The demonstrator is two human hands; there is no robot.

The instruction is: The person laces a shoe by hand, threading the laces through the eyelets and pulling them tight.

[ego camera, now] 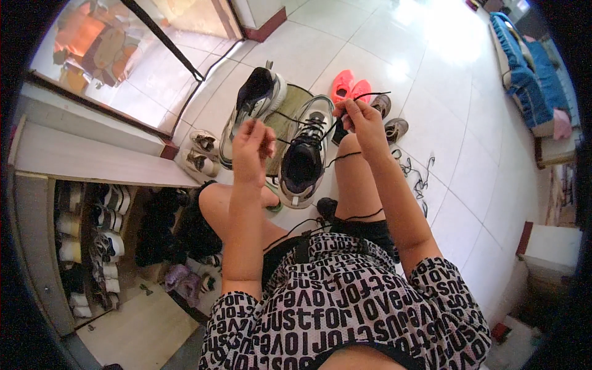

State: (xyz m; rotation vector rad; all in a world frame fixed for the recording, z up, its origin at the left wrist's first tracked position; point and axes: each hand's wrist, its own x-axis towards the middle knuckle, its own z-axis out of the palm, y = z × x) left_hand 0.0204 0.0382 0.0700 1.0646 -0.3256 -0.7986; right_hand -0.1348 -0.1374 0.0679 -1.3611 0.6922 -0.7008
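A grey-and-white sneaker (303, 159) with a black lining and tongue sits between my knees, its heel towards me. A black shoelace (327, 135) threads through its upper eyelets. My right hand (360, 118) pinches one stretch of it to the right of the toe, and a loose tip sticks out beyond the fingers. On the other side, my left hand (253, 145) is curled and slightly blurred, with black lace running up to its fingers. Partly behind that hand is the matching sneaker (256, 95), its heel turned away from me. Both sneakers rest on a round greenish stool top (297, 98).
Pink shoes (344, 85) and brown shoes (395, 129) stand on the tiled floor past my right knee. Loose laces (418, 178) lie beside them. White shoes (201, 155) are at left, near a shoe cabinet (101, 152) with filled shelves. More lace trails over my thighs.
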